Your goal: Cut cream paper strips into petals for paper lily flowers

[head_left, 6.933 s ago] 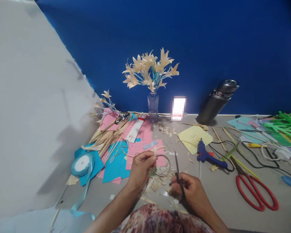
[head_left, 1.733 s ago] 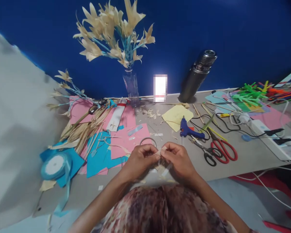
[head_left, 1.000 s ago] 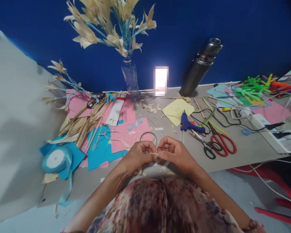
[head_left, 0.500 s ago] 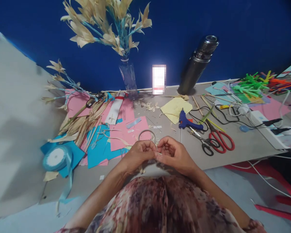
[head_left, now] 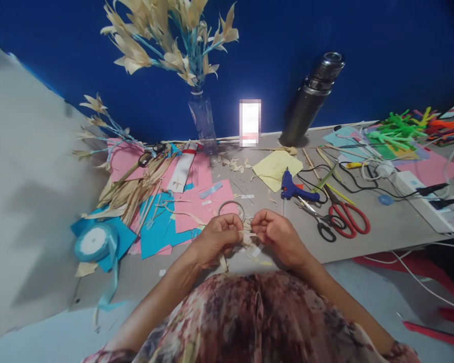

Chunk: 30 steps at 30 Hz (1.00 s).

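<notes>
My left hand (head_left: 224, 236) is closed, thumb against fingers, on a thin pale strip of dried husk (head_left: 248, 234). The strip reaches across the gap to the fingertips of my right hand (head_left: 278, 238), whose curled fingers pinch its other end. Below and between the hands, pale scraps lie on the table, partly covered by my fingers. Just beyond my left hand lies a grey ring (head_left: 231, 202), like a roll of tape seen at a slant, its near side hidden.
A blue glue gun (head_left: 297, 189) and red-handled scissors (head_left: 350, 218) lie to the right, near a white power strip (head_left: 419, 199). Left are ribbon (head_left: 94, 243), dried husks (head_left: 136, 194) and coloured paper (head_left: 157, 224). A bottle of husk flowers (head_left: 203, 118) and a flask (head_left: 306, 111) stand behind.
My hands, close together before, have drawn slightly apart, the right one moving to the right. More of the pale strip now shows between them. The view has shifted a little.
</notes>
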Motion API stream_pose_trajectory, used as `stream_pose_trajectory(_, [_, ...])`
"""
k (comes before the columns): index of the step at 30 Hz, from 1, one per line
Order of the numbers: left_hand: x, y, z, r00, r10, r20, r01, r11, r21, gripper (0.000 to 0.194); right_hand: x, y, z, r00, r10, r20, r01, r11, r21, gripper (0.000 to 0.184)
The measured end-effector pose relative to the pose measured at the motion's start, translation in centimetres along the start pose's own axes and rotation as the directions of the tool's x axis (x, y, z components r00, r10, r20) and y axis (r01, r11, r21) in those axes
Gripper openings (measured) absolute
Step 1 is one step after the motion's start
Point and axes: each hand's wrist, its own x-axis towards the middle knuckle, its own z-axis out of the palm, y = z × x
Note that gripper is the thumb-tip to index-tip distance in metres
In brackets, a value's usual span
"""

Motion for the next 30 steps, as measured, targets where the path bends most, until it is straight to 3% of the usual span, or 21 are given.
stream_pose_trajectory(2, [-0.1,0.1,0.1,0.995,0.080,-0.058,-0.073,0.992,0.106,0.017,-0.2,0.1,0.3,0.998,-0.065,-0.020,0.057,0.957,-0.286,0.031])
stream_pose_trajectory(4, [-0.2,0.2,0.4,0.978,0.185,-0.100,-0.156,0.958,0.241,0.013,-0.4,0.1,0.7,0.989,-0.140,-0.058,0.097,0.879,-0.467,0.022])
stream_pose_trajectory(7, [-0.6,0.2,0.7,0.922,0.366,-0.126,-0.282,0.859,0.428,0.011,-0.5,0.0,1.1,0.948,-0.296,-0.114,0.187,0.812,-0.553,0.013])
stream_pose_trajectory(9, [-0.7,0.1,0.9,0.859,0.501,-0.108,-0.380,0.765,0.520,0.011,-0.5,-0.1,1.2,0.919,-0.371,-0.133,0.234,0.785,-0.573,0.006])
stream_pose_trajectory(11, [-0.8,-0.2,1.0,0.773,0.632,-0.051,-0.479,0.635,0.607,0.014,-0.6,-0.1,1.0,0.915,-0.372,-0.154,0.233,0.801,-0.551,0.005])
stream_pose_trajectory(14, [-0.8,-0.6,0.8,0.646,0.760,0.065,-0.560,0.415,0.717,0.019,-0.8,-0.1,0.6,0.966,-0.219,-0.135,0.162,0.926,-0.342,0.014])
stream_pose_trajectory(17, [-0.6,-0.8,0.4,0.586,0.794,0.163,-0.568,0.258,0.781,0.019,-0.8,0.4,0.2,0.996,-0.089,0.012,0.089,0.995,-0.039,0.043])
stream_pose_trajectory(20, [-0.7,-0.6,0.2,0.610,0.763,0.216,-0.554,0.215,0.805,0.018,-0.4,0.9,0.2,0.996,-0.088,-0.026,0.089,0.996,0.019,0.042])
stream_pose_trajectory(22, [-0.8,-0.4,0.2,0.650,0.733,0.201,-0.558,0.280,0.781,0.014,-0.2,1.2,0.2,0.989,-0.097,-0.109,0.092,0.995,-0.045,0.031])
stream_pose_trajectory(24, [-1.1,0.0,0.3,0.732,0.664,0.149,-0.557,0.459,0.692,0.007,0.0,1.1,0.2,0.983,-0.103,-0.152,0.086,0.990,-0.112,0.023])
stream_pose_trajectory(27, [-1.4,0.4,0.4,0.900,0.430,0.073,-0.418,0.805,0.421,0.023,-0.1,0.6,0.3,0.978,-0.118,-0.173,0.082,0.977,-0.199,0.019])
stream_pose_trajectory(28, [-1.4,0.4,0.3,0.937,0.342,0.063,-0.342,0.873,0.347,0.025,-0.2,0.3,0.4,0.977,-0.125,-0.175,0.083,0.970,-0.228,0.018])
stream_pose_trajectory(30, [-1.3,0.5,0.3,0.973,0.230,0.039,-0.231,0.930,0.285,0.025,-0.3,0.0,0.6,0.977,-0.133,-0.168,0.084,0.958,-0.274,0.018])
